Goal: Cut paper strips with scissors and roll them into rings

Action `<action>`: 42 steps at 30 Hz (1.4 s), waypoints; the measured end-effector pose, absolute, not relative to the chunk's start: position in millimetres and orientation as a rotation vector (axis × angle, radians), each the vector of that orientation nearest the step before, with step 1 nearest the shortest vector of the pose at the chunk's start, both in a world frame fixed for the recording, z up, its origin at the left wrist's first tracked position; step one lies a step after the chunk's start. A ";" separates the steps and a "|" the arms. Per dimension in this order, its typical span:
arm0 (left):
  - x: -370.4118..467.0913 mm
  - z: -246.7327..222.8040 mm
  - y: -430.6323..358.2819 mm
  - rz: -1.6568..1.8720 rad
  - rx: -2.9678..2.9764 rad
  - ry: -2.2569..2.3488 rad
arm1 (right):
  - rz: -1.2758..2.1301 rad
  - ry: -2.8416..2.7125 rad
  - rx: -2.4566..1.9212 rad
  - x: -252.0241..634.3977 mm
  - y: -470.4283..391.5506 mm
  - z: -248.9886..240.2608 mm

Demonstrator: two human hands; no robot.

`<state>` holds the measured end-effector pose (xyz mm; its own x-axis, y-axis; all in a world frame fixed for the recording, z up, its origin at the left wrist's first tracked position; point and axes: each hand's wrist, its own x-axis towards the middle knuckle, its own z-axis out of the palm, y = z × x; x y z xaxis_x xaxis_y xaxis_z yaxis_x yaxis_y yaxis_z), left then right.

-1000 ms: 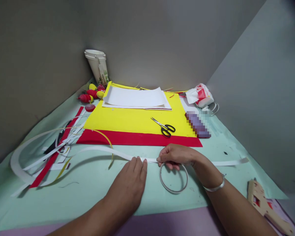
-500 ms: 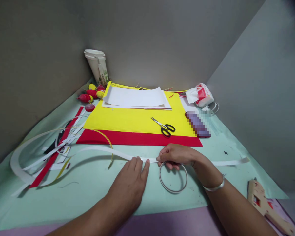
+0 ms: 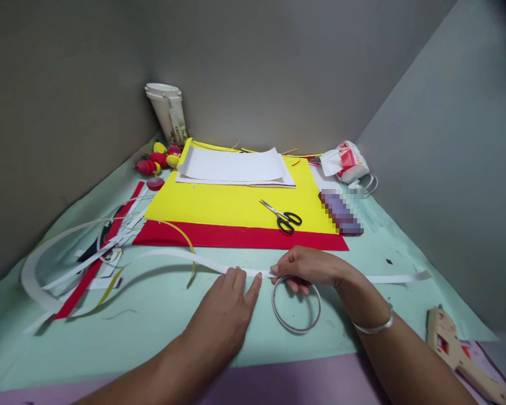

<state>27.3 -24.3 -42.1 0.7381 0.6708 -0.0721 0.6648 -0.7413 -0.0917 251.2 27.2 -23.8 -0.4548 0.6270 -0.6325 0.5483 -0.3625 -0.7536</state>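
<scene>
A long white paper strip (image 3: 211, 264) runs across the green cover, its left part curving up into a big loop. My left hand (image 3: 225, 309) lies palm down with its fingertips resting on this strip, fingers stretched out and thumb apart. Just to its right, my right hand (image 3: 306, 267) pinches the strip between thumb and index finger. A thin silvery ring (image 3: 297, 331) touches the underside of my right hand and stands out below it; whether the fingers grip it too is hidden. The strip's right end emerges beyond my right wrist.
Black-handled scissors (image 3: 285, 220) lie on a yellow sheet (image 3: 219, 205) over a red sheet (image 3: 236, 236). Strips and scraps, including a red strip (image 3: 78, 289), are heaped at left. A glue gun (image 3: 451, 343) lies at front right. Paper cups (image 3: 168, 115) and a tissue pack (image 3: 349, 163) stand behind.
My left hand's thumb has edged slightly right along the strip, closer to my right hand. My right hand keeps its pinch, and the ring stays below it. The view has shifted slightly.
</scene>
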 end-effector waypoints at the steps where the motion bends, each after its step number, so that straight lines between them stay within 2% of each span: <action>1: 28.0 -41.0 -24.1 0.170 -2.877 -1.105 | 1.973 -1.732 -1.608 251.3 26.4 -23.1; 16: 38.0 -23.6 -20.6 0.280 -2.879 -1.156 | 1.918 -1.744 -1.666 249.2 23.5 -15.4; 22: 35.3 -24.9 -19.1 0.178 -2.939 -1.155 | 1.937 -1.734 -1.670 250.7 23.0 -18.6; 31: 39.9 -40.5 -15.1 -0.017 -3.065 -0.918 | 1.585 -2.026 -1.845 239.2 18.9 -6.7; 42: 38.3 -54.8 -14.0 -0.145 -3.029 -0.807 | 1.520 -2.014 -1.874 263.2 20.5 -0.9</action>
<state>38.3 -14.0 -54.8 0.8635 0.4962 0.0900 0.4965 -0.8678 0.0207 263.2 20.5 -0.9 -0.2891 0.7633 -0.5778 0.7649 -0.1787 -0.6189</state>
